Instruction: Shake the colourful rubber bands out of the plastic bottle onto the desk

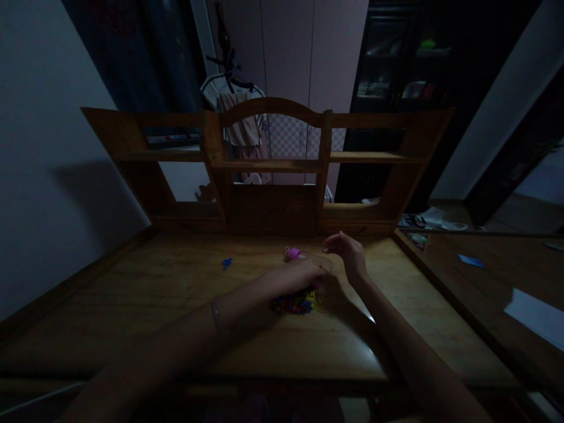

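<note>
My left hand point(311, 268) reaches across the desk, palm down, just above a pile of small multicoloured pieces point(296, 302). Its fingers curl downward and look closed; what they hold, if anything, is hidden. To its right, my right hand point(347, 251) is raised over the desk with bent fingers apart from the thumb, and nothing shows in it. A small pink object point(292, 252) with a ring-like end lies just beyond my left hand. Farther left, a little cluster of blue pieces point(227, 263) rests on the wood. Dim light keeps the pieces' kind unclear.
A wooden shelf unit point(268, 167) stands along the back edge of the desk point(176, 317). At the right, a lower brown surface point(467, 282) bears a blue card point(471, 260) and white paper point(535, 317). A wall point(53, 176) borders the left side.
</note>
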### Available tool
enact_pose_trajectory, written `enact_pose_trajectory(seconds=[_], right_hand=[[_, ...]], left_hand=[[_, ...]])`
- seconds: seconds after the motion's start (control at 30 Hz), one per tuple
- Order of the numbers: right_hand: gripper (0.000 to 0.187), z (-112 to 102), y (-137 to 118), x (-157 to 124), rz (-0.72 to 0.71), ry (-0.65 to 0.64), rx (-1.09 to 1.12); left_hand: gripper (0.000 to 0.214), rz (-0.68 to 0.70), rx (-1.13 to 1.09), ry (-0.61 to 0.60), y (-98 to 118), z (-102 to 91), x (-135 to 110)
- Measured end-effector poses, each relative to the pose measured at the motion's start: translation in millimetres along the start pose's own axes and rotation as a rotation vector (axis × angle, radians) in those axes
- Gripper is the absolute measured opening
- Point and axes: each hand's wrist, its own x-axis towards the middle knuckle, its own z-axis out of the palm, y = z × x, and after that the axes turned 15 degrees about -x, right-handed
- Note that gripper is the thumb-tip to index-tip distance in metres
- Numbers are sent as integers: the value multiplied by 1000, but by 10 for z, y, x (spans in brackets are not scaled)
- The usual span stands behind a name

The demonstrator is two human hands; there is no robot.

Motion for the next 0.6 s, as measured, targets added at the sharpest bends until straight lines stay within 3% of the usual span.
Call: enact_pose_trajectory(seconds=[0.27, 0.4, 0.6], right_hand=[[38, -3, 3, 5, -7, -1, 0], [37, -15, -2, 6, -19, -1, 10], [37, -6, -28, 8, 7, 8, 30]], left_hand=[[12, -10, 133, -33, 49, -1, 110], [10, -83, 28, -13, 59, -88, 114], [13, -149, -308, 159, 71, -395, -91]])
